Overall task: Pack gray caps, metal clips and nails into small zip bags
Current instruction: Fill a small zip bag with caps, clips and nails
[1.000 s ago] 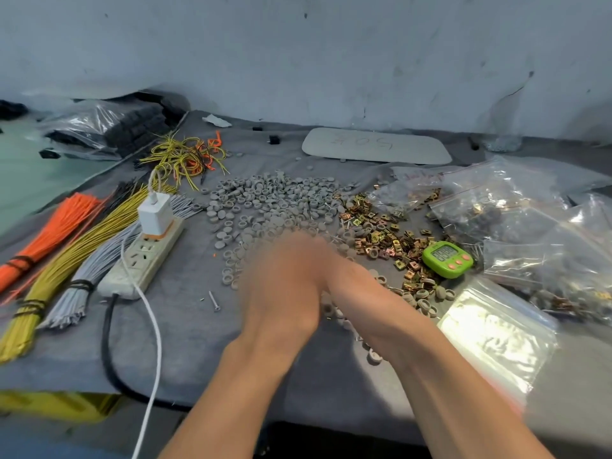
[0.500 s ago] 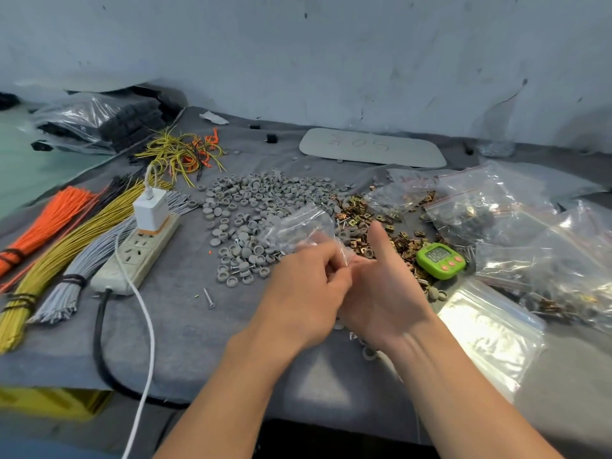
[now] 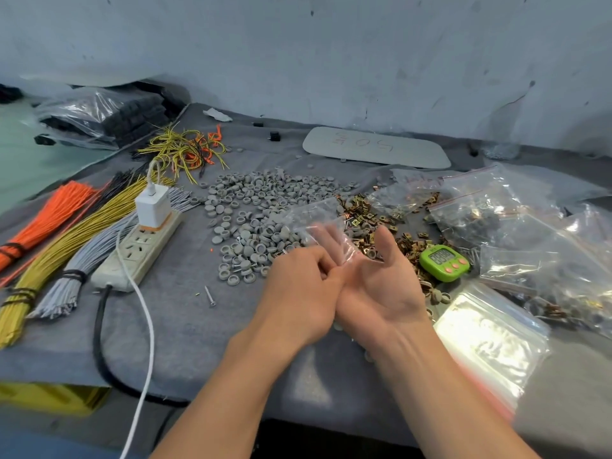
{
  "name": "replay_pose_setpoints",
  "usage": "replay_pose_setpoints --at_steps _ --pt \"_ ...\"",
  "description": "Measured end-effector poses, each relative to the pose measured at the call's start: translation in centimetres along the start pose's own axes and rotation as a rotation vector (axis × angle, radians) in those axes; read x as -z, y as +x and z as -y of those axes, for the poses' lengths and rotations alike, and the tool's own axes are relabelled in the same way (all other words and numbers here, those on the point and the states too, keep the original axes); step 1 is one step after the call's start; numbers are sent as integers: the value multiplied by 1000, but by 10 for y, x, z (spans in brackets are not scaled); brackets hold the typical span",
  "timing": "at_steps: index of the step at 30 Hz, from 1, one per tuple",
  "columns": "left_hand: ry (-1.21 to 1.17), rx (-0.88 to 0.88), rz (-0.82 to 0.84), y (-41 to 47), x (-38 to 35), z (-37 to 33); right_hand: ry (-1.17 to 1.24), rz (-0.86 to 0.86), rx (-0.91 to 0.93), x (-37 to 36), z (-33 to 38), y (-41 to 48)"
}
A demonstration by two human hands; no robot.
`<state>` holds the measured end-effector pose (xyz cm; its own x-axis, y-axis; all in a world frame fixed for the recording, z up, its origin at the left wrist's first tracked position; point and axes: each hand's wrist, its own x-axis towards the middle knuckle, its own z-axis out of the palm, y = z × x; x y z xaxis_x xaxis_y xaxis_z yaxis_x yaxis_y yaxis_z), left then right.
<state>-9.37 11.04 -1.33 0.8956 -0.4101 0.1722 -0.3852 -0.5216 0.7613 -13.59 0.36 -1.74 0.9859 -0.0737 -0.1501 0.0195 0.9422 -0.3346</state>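
Note:
A small clear zip bag (image 3: pixel 316 220) is held up over the table's middle. My left hand (image 3: pixel 299 288) pinches its near edge with curled fingers. My right hand (image 3: pixel 374 286) lies palm up with its fingers inside or under the bag and its thumb raised. Behind the hands spreads a pile of gray caps (image 3: pixel 261 210). To their right lies a heap of gold-coloured metal clips (image 3: pixel 367 223). One loose nail (image 3: pixel 209 295) rests on the gray cloth to the left of my left hand. A stack of empty zip bags (image 3: pixel 490 342) lies at the right.
A white power strip (image 3: pixel 139 253) with a charger and cords sits at the left, beside bundles of orange, yellow and gray wires (image 3: pixel 49 246). A green timer (image 3: pixel 445 262) stands right of the clips. Filled bags (image 3: pixel 516 226) crowd the right side. A white plate (image 3: pixel 377 148) lies at the back.
The blurred hands have come apart and lifted a small zip bag. My right hand has turned palm up with its fingers pushed further into or under the bag.

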Motion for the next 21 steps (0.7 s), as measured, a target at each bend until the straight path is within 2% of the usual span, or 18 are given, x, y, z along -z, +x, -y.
replay_pose_setpoints --at_steps 3,5,7,8,10,12,16,17,19,21 --pt "-33 -45 3 -4 7 4 -152 12 -23 0 1 0" --pt "-26 -167 -49 -6 19 6 -331 -6 1 1 3 0" --pt "118 -351 -75 -5 28 9 -611 -59 73 3 5 0" --pt "253 -432 -24 -4 29 11 -702 -75 95 4 6 1" --pt "526 -514 95 -5 25 8 -763 -73 78 6 8 2" --pt "646 -554 85 -9 17 4 -761 -25 24 8 11 0" --pt "630 -602 -20 -13 14 3 -765 174 -126 8 22 -12" --pt "584 -576 -25 -11 14 5 -790 172 -132 7 23 -14" --pt "447 -454 -57 -6 17 10 -895 -37 -27 9 26 -15" --pt "327 -312 -131 0 26 17 -1149 -356 240 10 30 -15"
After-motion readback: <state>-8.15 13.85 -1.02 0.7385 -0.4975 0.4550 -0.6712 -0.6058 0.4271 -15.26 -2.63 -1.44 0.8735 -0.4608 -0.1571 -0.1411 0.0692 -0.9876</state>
